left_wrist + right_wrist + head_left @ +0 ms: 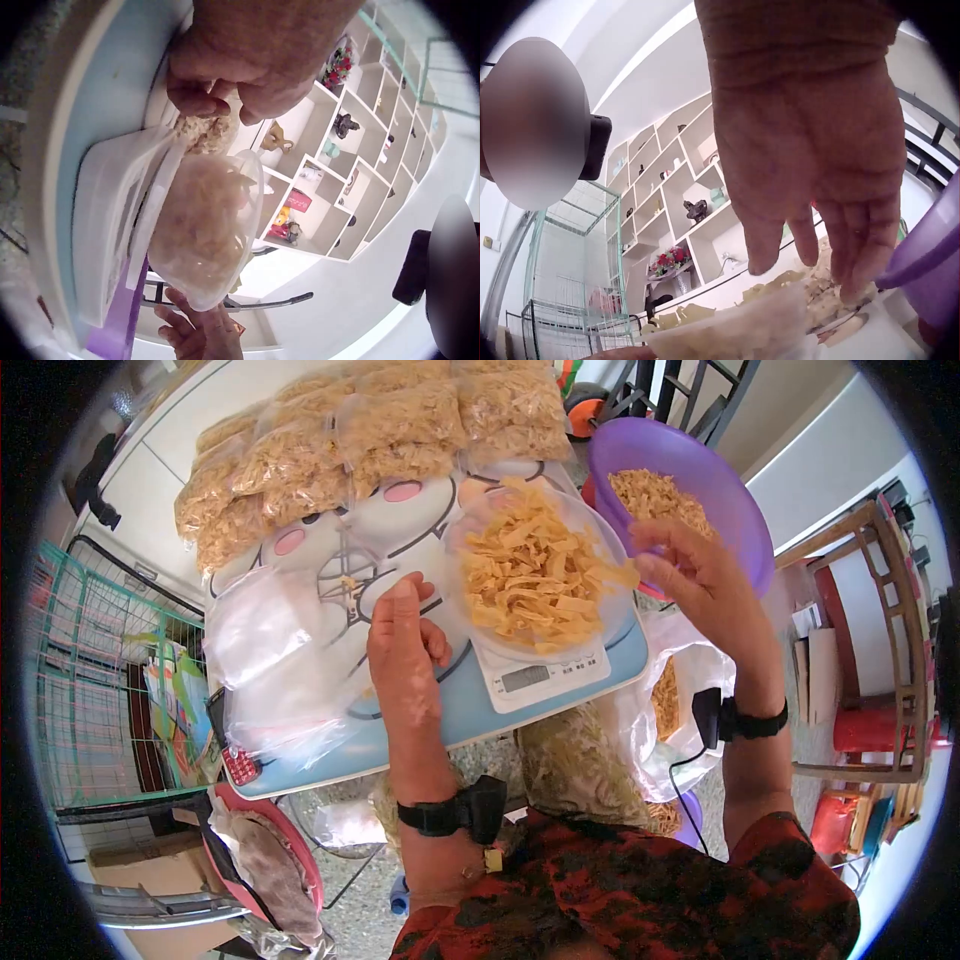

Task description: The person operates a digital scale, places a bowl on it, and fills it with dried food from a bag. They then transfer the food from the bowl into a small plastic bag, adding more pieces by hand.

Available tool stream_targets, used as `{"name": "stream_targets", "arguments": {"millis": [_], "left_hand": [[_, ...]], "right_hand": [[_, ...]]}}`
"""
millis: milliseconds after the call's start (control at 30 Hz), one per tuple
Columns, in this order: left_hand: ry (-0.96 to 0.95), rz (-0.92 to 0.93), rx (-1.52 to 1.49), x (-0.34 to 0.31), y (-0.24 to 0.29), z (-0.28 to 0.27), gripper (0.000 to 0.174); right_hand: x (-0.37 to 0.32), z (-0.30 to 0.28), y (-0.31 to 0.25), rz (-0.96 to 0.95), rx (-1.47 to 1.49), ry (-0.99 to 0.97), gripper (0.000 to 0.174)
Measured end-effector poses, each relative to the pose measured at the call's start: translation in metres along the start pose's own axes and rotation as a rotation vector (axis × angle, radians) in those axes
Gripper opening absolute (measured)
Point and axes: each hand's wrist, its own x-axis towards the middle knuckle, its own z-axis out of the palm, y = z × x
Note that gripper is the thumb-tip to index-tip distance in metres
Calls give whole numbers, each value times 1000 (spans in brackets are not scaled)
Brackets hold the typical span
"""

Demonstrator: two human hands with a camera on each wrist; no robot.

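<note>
A translucent bowl (460, 610) heaped with pale yellow, dried-looking strips (530, 575) rests on a white digital scale (545, 678). Left of the bowl, my left hand (405, 650) hovers over the table, fingers loosely curled around nothing. On the other side, my right hand (705, 585) is at the bowl's right rim, its fingertips close to a strip that sticks out there. In the right wrist view the fingers of the right hand (810, 172) hang fairly straight above the heap. The left wrist view shows the bowl (202, 225) from its side, below the left hand (240, 67).
Several filled clear bags (400, 430) line the table's back. Flat plastic bags (265, 650) lie at its left. A purple basin (740, 490) with more strips stands at the right, above an open white bag (640, 740). A green wire cage (110, 680) is at far left.
</note>
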Motion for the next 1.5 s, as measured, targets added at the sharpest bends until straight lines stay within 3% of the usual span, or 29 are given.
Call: {"name": "stream_targets", "arguments": {"millis": [133, 233, 333, 533, 733, 833, 933, 1033, 1133, 1233, 1333, 1433, 1500], "left_hand": [[8, -7, 5, -2, 1, 1, 44], [2, -13, -22, 0, 0, 0, 44], [5, -13, -39, 0, 1, -2, 44], [12, -13, -44, -1, 0, -2, 44], [0, 1, -46, -1, 1, -2, 46], [13, -3, -12, -5, 3, -1, 47], [14, -16, -9, -3, 4, 0, 48], [17, -22, -27, -2, 3, 0, 48], [13, -17, -33, 0, 0, -1, 48], [6, -10, -42, 0, -1, 0, 49], [0, -14, -47, 0, -1, -1, 49], [17, -14, -11, -1, 1, 1, 50], [17, -10, 9, -2, 3, 3, 50]], "right_hand": [[-5, 8, -1, 28, 58, -28, 23], [0, 2, -8, 152, 28, -162, 16], [3, 2, -13, 144, -74, -105, 11], [4, 6, -43, -80, 19, 92, 14], [38, 15, -52, -250, -315, -55, 20], [77, 21, -35, -397, -214, -21, 28], [104, 33, -23, -197, -17, -225, 34], [121, 43, -20, -225, -15, -388, 33], [132, 53, -13, -43, 181, -513, 30], [133, 53, -11, -126, 81, -426, 25], [125, 55, -11, -183, 241, -279, 22], [116, 47, -19, -290, 158, -191, 20], [104, 37, -33, -326, 115, -215, 19]]}}
